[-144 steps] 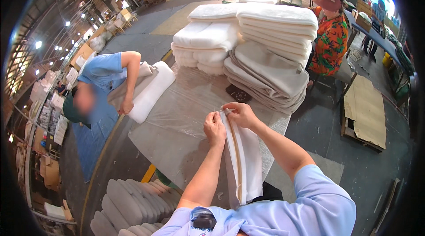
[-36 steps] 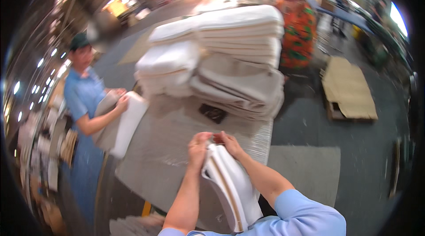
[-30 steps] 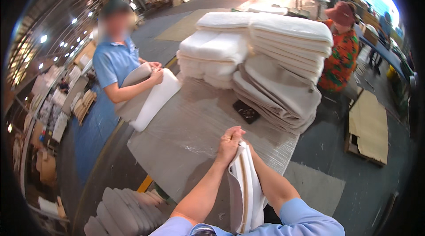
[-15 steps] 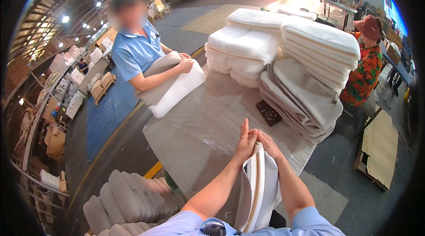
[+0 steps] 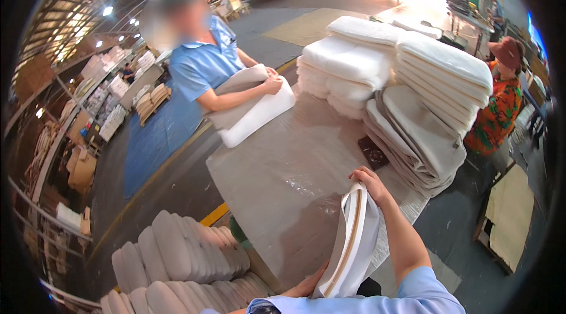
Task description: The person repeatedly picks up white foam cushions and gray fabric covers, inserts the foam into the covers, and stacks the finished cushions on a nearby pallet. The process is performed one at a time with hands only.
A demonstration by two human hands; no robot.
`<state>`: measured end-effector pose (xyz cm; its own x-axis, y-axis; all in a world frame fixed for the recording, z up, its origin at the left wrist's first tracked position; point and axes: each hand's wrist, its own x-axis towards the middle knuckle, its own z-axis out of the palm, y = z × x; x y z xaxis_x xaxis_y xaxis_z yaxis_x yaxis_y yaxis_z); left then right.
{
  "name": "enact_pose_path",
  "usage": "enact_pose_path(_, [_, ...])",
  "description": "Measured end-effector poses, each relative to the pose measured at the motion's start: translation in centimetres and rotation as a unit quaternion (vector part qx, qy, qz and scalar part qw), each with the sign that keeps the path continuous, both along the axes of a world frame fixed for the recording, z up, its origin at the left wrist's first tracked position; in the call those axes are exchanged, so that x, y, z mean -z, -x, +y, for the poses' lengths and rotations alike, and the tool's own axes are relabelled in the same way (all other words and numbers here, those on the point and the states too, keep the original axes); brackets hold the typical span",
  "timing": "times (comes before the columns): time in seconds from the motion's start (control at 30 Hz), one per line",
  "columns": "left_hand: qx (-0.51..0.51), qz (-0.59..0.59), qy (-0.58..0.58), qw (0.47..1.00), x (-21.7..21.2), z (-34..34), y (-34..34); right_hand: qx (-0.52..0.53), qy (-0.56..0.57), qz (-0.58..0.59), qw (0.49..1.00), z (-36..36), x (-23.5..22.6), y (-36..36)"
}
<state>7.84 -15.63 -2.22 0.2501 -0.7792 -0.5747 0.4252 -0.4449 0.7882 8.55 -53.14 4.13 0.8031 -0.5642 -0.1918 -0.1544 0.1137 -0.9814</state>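
A long pale grey and white cushion (image 5: 356, 237) stands on edge in front of me, its near end against my body. A tan strip like a zipper runs lengthwise along its upward edge. My right hand (image 5: 368, 183) is closed round its far end, the fingers bent over the tip. Low on its left side, near my body, my left hand (image 5: 311, 281) lies against the grey fabric. The cushion and my arm hide most of the left fingers.
A plastic-covered table (image 5: 265, 196) carries white padding (image 5: 345, 60), folded grey covers (image 5: 418, 137) and a dark flat object (image 5: 372, 153). Opposite, a co-worker (image 5: 203, 60) handles a grey and white cushion (image 5: 253, 119). Grey cushions (image 5: 177, 249) are piled at lower left; another person (image 5: 501, 102) is at right.
My left hand has left the cushion's far end and come back along its left side toward my body. The right hand stays at the far end. The view has shifted slightly.
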Motion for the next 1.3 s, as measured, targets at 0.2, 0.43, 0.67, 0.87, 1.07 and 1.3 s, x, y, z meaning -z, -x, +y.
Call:
enact_pose_path(0.2, [-0.117,0.186,-0.134,0.966,-0.5,2.4,1.8,0.039,0.000,-0.068,0.997,-3.2,3.7,-0.4])
enact_pose_path(0.43, [-0.305,0.274,-0.132,0.902,-0.9,4.5,4.7,0.038,-0.113,-0.024,0.993,-2.1,5.6,-1.6])
enact_pose_path(0.67, [-0.483,0.208,0.090,0.846,-1.7,6.6,6.6,-0.296,-0.013,-0.065,0.953,-7.9,5.4,2.0])
enact_pose_path(0.87, [-0.585,0.083,0.245,0.769,-4.4,0.8,10.1,-0.465,0.150,-0.033,0.872,7.3,0.9,0.4])
enact_pose_path(1.07, [-0.645,0.022,0.112,0.756,-1.9,-2.1,14.0,-0.588,0.097,-0.038,0.802,19.0,1.1,0.1])
enact_pose_path(1.3, [-0.629,-0.131,-0.049,0.765,-5.8,2.0,12.7,-0.620,0.064,-0.013,0.782,21.4,1.1,-0.1])
